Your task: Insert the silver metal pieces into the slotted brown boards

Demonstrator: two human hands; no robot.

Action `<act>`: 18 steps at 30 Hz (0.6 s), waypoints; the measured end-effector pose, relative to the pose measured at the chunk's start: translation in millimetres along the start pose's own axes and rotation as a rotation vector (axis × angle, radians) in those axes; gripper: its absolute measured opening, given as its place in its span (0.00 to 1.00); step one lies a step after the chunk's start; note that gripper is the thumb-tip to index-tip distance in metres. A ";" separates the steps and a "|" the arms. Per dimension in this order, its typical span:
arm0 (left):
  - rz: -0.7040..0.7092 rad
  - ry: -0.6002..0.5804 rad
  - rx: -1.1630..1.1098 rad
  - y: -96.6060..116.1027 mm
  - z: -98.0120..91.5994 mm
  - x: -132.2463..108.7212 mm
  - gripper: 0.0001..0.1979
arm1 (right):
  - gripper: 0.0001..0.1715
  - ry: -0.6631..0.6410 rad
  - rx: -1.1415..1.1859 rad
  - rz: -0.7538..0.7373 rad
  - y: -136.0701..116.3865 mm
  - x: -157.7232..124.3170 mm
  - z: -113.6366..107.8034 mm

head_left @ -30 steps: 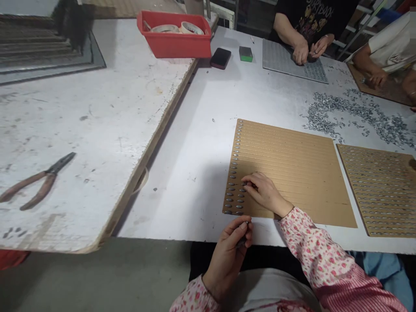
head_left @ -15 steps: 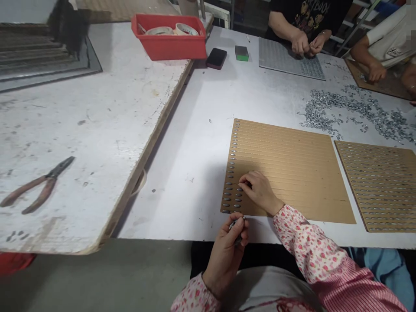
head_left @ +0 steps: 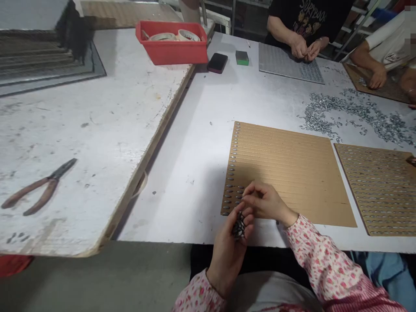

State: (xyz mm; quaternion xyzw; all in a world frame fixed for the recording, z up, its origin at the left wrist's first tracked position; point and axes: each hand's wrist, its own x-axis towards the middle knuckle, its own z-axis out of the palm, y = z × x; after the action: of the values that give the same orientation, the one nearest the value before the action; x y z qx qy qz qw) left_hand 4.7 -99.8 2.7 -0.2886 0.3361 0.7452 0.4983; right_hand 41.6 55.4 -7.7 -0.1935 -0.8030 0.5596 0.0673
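My left hand (head_left: 231,242) is cupped, palm up, around a heap of small oval metal pieces (head_left: 238,226), just over the front edge of a tan grooved board (head_left: 292,173). Thumb and fingers of my right hand (head_left: 264,201) are pinched together close to the left fingertips; whatever is between them is too small to make out. A column of oval metal pieces lies along the board's left side, and a shorter second column starts beside it at the near end, partly hidden by my hands.
A second board (head_left: 377,190) covered with rows of pieces lies to the right. Behind it spreads a loose pile of metal pieces (head_left: 325,110). Pliers (head_left: 48,184), a red bin (head_left: 175,51) with tape rolls, a phone (head_left: 217,63) and a green-grey block (head_left: 242,58) lie about. Two people work opposite.
My right hand has moved back from the board toward my left hand. My left hand has risen slightly and its fingers have loosened, showing the metal pieces. One more piece shows in the second column.
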 end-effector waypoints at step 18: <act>-0.097 -0.121 0.029 -5.7 -10.7 -1.0 0.16 | 0.11 0.320 -0.682 -0.024 15.9 34.1 19.3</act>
State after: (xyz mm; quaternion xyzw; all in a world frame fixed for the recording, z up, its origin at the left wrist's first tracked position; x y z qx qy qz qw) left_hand 11.4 -107.2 -4.2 -0.2515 0.3018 0.7315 0.5573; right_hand 7.9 56.5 -33.1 -0.2801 -0.9249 0.2218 0.1300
